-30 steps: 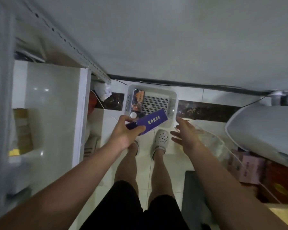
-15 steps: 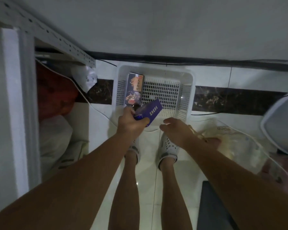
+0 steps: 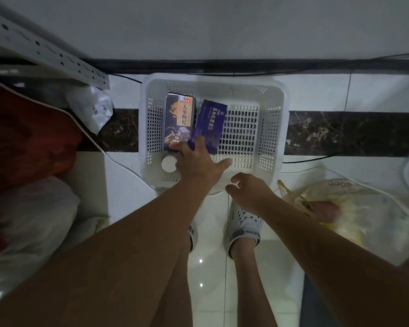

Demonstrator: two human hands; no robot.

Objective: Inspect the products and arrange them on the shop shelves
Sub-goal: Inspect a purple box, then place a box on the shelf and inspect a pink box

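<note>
The left hand (image 3: 196,161) reaches into the white basket (image 3: 273,128), its fingers over the near end of the purple box (image 3: 210,123) and the thumb splayed wide; whether they grip it I cannot tell. The box lies flat inside the basket, touching the dark box (image 3: 179,121), probably to leave room for more. The right hand (image 3: 248,191) hovers at the basket's near rim, loosely curled and empty.
</note>
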